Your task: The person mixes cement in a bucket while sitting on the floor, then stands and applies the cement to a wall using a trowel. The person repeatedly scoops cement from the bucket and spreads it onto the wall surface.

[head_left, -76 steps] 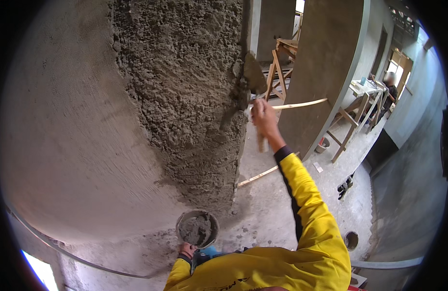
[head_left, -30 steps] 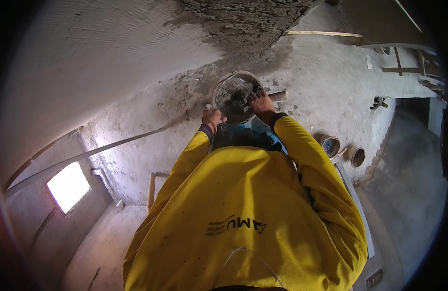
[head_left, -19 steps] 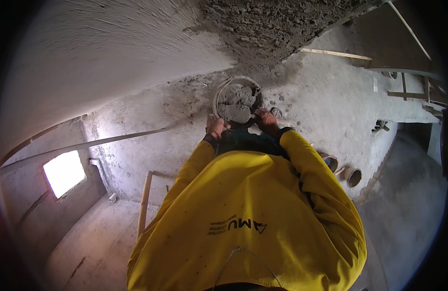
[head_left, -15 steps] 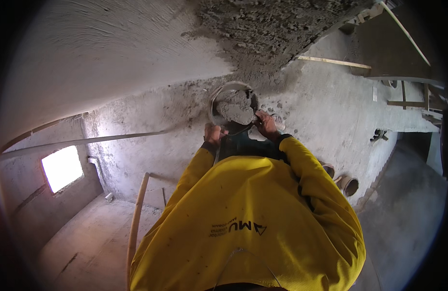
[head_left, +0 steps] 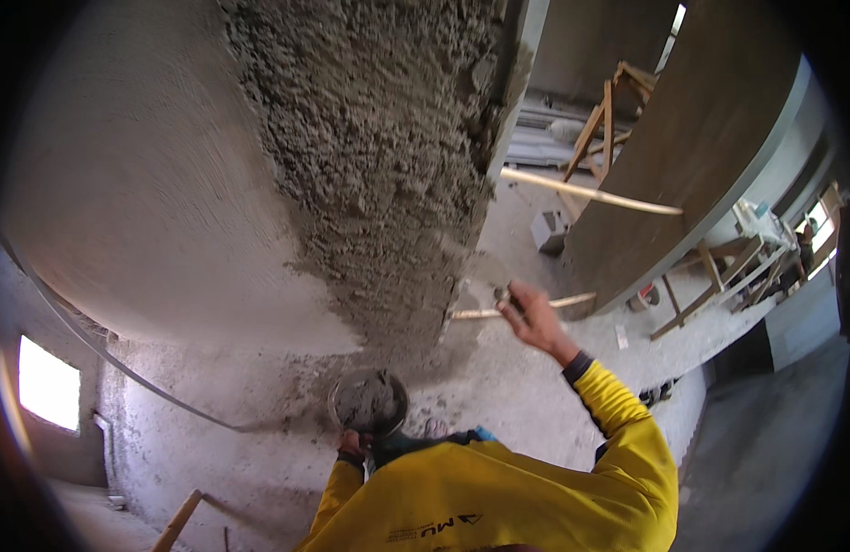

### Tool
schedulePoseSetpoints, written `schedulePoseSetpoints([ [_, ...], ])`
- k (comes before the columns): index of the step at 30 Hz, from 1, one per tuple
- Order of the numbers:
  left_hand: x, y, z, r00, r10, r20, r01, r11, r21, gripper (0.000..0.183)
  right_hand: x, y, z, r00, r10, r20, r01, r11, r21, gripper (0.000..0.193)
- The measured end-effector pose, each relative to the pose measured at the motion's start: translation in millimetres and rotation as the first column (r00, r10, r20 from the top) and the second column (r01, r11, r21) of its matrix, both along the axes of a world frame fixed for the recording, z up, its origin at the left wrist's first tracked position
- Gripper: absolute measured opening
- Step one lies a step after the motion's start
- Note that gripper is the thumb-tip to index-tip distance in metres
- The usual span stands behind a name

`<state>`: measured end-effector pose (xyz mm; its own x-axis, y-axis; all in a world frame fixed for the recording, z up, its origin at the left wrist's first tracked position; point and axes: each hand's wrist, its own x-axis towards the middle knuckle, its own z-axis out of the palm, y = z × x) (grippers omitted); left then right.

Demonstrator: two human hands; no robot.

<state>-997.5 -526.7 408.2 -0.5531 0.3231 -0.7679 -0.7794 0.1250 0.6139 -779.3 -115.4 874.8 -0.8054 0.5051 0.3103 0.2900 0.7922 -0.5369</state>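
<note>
My left hand (head_left: 351, 443) is closed on the near-left rim of a round bucket (head_left: 334, 411). Grey wet mortar (head_left: 370, 397) fills much of the bucket. My right hand (head_left: 534, 319) is raised to the right, its fingers wrapped round the handle of what looks like a trowel (head_left: 502, 294). Only the rounded handle end is distinct; the blade is smeared by motion beside the wall edge. Ahead of me, rough fresh mortar (head_left: 379, 156) covers a tall strip of wall, narrowing toward the bucket.
Smoother plaster (head_left: 158, 202) adjoins the rough strip on the left. A pale wooden strip (head_left: 595, 191) juts from the wall edge. Beyond it stand a grey block (head_left: 548, 232) and wooden trestles (head_left: 609, 129). A long thin strip (head_left: 140, 373) slants at left, near a wooden pole (head_left: 178, 522).
My right hand has left the bucket and swung up and right toward the wall edge. My left hand stays at the bucket. The view has shifted, showing more wall and the right-hand area.
</note>
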Motion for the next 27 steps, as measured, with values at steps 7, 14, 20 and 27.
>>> schedulePoseSetpoints([
  [7, 35.1, 27.9, 14.3, 0.986, 0.156, -0.063, -0.162, 0.981, -0.106, 0.031, -20.3, 103.8, 203.6, 0.987, 0.156, -0.050, -0.150, 0.984, 0.098, 0.032],
  [14, 44.8, 67.1, 5.5, 0.980, 0.173, -0.095, -0.185, 0.973, -0.135, 0.047, -8.4, 128.6, 221.3, 0.988, 0.101, -0.113, -0.142, 0.875, -0.462, 0.033],
  [20, 50.5, 68.8, 37.0, 0.980, 0.197, -0.016, -0.196, 0.960, -0.198, 0.048, -4.7, 89.4, 174.8, 0.968, -0.119, -0.219, -0.076, 0.695, -0.715, 0.028],
  [27, 29.2, 52.1, 10.3, 0.986, 0.117, 0.120, -0.107, 0.990, -0.087, 0.038, -48.2, 35.2, 102.1, 0.868, -0.161, -0.471, -0.196, 0.760, -0.620, 0.022],
])
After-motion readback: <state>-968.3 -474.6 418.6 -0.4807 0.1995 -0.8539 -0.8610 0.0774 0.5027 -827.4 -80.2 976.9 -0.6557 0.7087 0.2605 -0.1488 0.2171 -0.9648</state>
